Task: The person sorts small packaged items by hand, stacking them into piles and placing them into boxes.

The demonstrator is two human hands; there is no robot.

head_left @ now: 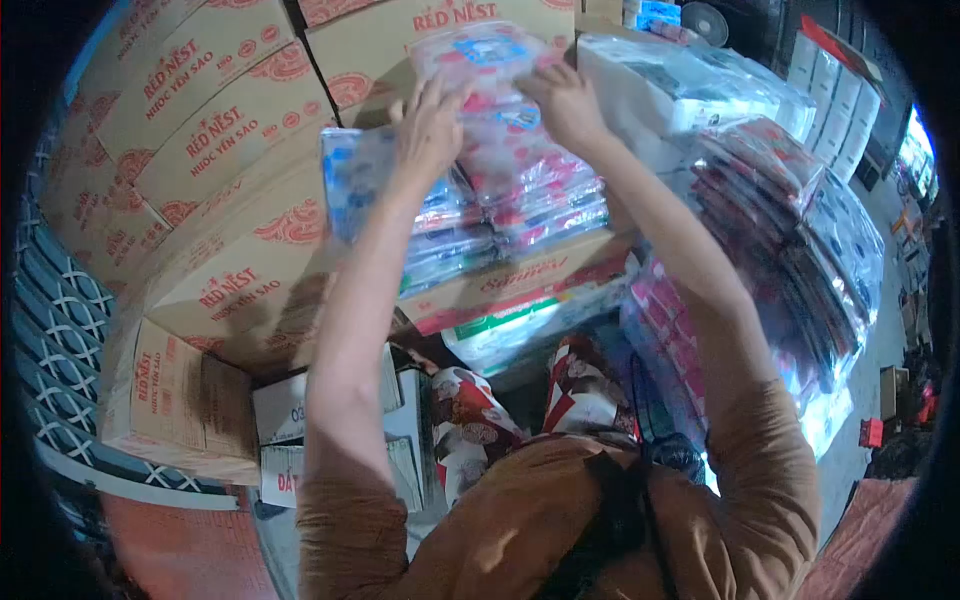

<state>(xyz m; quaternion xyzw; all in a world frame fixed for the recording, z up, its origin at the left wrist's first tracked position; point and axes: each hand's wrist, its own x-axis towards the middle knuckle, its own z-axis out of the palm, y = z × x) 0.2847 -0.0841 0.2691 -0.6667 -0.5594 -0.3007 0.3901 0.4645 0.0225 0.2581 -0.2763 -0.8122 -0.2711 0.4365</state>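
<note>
A clear plastic packet with pink spots and a blue label (480,52) is held between my two hands above a pile of similar packets. At its left edge my left hand (432,132) is closed on it, fingers partly extended. My right hand (566,108) grips the right edge with bent fingers. Beneath lie stacked pink-patterned packets (530,185) in shiny wrap, and blue-patterned packets (350,180) are beside them, partly behind my left forearm. The stacks rest on a carton with red lettering (525,280).
Brown RED NEST cartons (215,130) are piled at the left and back. A large plastic-wrapped bundle (660,85) stands back right, with a tall stack of dark and red packets (770,210) nearer. A white carton (285,405) sits low left, beside a metal lattice (75,330).
</note>
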